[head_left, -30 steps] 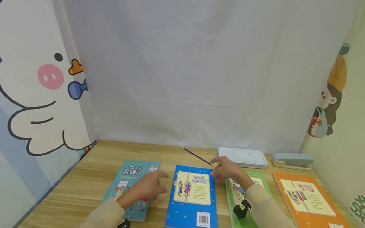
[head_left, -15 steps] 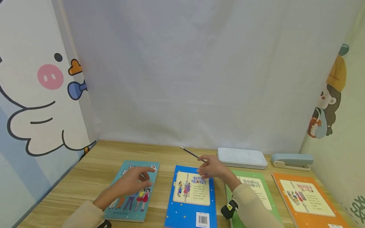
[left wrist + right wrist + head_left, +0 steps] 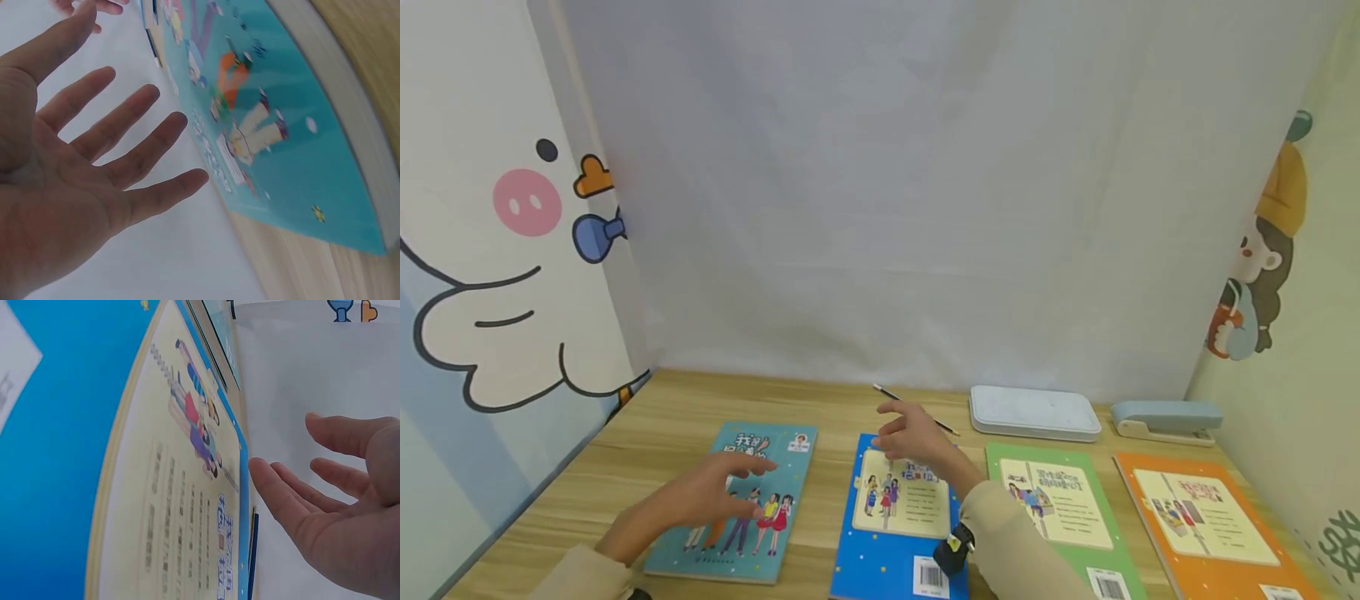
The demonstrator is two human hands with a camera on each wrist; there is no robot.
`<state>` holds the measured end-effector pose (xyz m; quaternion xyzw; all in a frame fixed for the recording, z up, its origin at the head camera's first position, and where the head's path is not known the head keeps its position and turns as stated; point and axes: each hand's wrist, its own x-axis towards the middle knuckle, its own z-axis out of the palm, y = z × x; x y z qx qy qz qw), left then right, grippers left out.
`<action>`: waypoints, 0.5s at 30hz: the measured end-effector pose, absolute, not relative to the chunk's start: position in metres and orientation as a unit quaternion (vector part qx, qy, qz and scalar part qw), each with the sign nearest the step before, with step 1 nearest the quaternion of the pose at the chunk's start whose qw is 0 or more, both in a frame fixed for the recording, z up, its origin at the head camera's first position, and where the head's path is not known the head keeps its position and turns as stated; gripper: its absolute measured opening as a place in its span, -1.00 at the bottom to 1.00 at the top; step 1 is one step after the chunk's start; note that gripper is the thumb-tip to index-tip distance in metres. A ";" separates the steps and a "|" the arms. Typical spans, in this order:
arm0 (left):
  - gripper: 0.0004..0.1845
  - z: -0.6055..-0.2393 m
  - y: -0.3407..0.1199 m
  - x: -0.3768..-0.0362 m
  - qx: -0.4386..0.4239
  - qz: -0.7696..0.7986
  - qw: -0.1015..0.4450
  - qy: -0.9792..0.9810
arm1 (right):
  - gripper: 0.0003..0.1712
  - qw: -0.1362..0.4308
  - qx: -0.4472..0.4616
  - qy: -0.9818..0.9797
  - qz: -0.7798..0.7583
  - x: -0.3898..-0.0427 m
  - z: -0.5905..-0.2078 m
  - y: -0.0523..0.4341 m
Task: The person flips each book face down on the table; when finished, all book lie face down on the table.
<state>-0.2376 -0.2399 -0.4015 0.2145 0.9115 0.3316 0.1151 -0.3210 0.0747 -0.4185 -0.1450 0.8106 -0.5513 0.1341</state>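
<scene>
Over the teal book [image 3: 737, 533] at the left, my left hand [image 3: 707, 492] hovers with its fingers spread and nothing in them. The left wrist view shows that palm [image 3: 69, 181] facing the teal cover [image 3: 300, 181]. My right hand [image 3: 917, 437] is above the top edge of the blue book [image 3: 880, 558], fingers loosely bent and apart, holding nothing. In the right wrist view the right hand [image 3: 344, 487] is beside the blue book [image 3: 62, 425], whose cream panel carries drawn figures and text. A dark pencil [image 3: 946, 427] lies just behind that hand, partly hidden by it.
A green book [image 3: 1060, 517] and an orange book [image 3: 1210, 525] lie to the right on the wooden table [image 3: 587, 500]. Behind them are a pale flat case [image 3: 1033, 412] and a light blue stapler [image 3: 1167, 421]. A grey-white curtain [image 3: 880, 208] hangs along the back.
Both hands have moved left. The right hand went from between the green and blue books to over the blue one; the left moved further over the teal book. The books have stayed in place.
</scene>
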 end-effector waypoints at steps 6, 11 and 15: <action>-0.39 -0.407 -0.248 -0.234 0.223 0.309 0.113 0.918 | -0.31 0.131 -0.164 0.791 -0.574 -0.323 -0.425 0.062; -0.41 -0.410 -0.253 -0.234 0.231 0.297 0.112 0.920 | -0.39 0.093 -0.171 0.792 -0.579 -0.325 -0.429 0.049; -0.41 -0.412 -0.256 -0.232 0.236 0.290 0.113 0.921 | -0.39 0.080 -0.171 0.794 -0.578 -0.326 -0.432 0.037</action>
